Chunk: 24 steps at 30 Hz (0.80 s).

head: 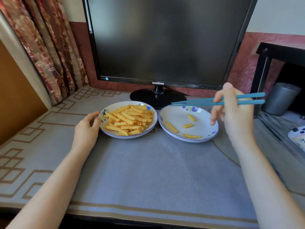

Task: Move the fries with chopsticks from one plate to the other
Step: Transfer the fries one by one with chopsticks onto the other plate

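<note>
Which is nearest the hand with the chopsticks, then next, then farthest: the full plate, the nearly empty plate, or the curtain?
1. The nearly empty plate, just beside the right hand holding the chopsticks.
2. The full plate, further left on the table.
3. The curtain, far left at the back.

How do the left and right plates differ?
The left plate holds a heaped pile of fries; the right plate holds four, lying apart. The left hand grips the left plate's rim; the right hand holds chopsticks over the right plate. Both are white with blue rims.
</note>
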Each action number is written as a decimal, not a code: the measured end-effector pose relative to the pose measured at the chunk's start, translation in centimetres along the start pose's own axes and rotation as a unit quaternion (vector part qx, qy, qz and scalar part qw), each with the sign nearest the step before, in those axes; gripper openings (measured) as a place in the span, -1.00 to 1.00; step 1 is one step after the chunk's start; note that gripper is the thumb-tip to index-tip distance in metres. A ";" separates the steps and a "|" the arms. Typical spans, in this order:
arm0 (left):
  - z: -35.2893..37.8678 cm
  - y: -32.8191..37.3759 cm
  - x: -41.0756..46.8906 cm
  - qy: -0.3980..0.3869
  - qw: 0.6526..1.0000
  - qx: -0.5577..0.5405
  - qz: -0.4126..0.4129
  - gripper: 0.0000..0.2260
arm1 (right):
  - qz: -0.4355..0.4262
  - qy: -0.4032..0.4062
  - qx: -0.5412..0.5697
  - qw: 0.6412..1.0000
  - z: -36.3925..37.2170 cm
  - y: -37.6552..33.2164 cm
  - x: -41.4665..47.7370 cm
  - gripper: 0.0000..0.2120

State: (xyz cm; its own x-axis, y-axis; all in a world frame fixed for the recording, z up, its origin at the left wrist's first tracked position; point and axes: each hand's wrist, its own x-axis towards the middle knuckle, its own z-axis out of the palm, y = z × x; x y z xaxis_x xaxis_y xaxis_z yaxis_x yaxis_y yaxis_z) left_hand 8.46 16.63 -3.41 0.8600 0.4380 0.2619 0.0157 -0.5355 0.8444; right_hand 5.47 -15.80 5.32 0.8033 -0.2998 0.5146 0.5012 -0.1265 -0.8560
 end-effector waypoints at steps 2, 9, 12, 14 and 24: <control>0.0 0.0 0.0 -0.003 1.000 0.000 0.002 -0.70 | 0.007 0.023 -0.041 0.999 -1.7 0.7 0.9 -0.63; 0.0 -0.1 0.0 -0.003 1.000 0.004 0.004 -0.70 | 0.027 0.054 -0.086 0.994 -4.3 1.2 1.9 -0.65; 0.0 -0.1 0.0 -0.003 1.000 0.004 0.003 -0.70 | 0.029 0.058 -0.095 0.993 -4.3 1.4 1.9 -0.65; 0.0 -0.1 0.0 -0.003 1.000 0.001 0.004 -0.70 | 0.034 0.055 -0.099 0.993 -4.3 1.5 2.0 -0.65; -0.1 0.0 -0.1 -0.002 1.000 -0.001 0.004 -0.71 | 0.041 0.082 -0.090 0.992 -3.5 1.5 1.5 -0.62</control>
State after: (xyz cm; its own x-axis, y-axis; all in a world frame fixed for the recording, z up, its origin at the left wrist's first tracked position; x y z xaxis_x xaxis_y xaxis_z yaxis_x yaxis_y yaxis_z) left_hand 8.34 16.62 -3.36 0.8617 0.4318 0.2665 0.0083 -0.5372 0.8434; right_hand 6.35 -19.79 4.63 0.7680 -0.4648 0.4406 0.3583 -0.2583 -0.8971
